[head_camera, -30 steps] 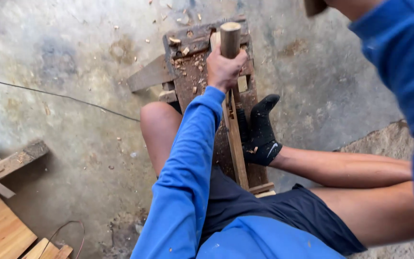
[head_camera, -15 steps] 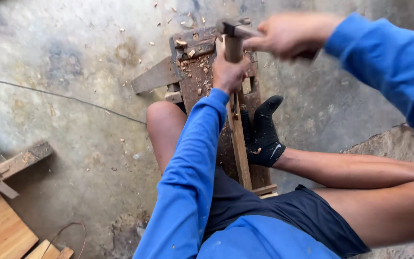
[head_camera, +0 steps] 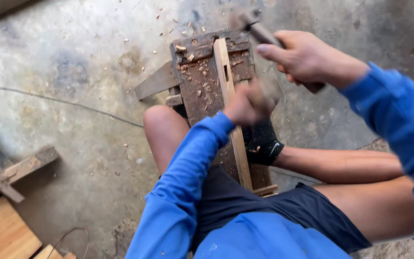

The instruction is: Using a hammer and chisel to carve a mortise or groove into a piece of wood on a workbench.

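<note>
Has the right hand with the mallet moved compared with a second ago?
Yes. The right hand, then out of view, now grips the mallet above the far end of the wooden strip on the bench.

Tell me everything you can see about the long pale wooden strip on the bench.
The wooden strip is narrow, pale and straight, with a small slot cut near its far end. It lies lengthwise on a dark, chip-strewn bench, running back toward the person's lap. The left hand, blurred, is over its middle. A black-socked foot sits beside it.
</note>
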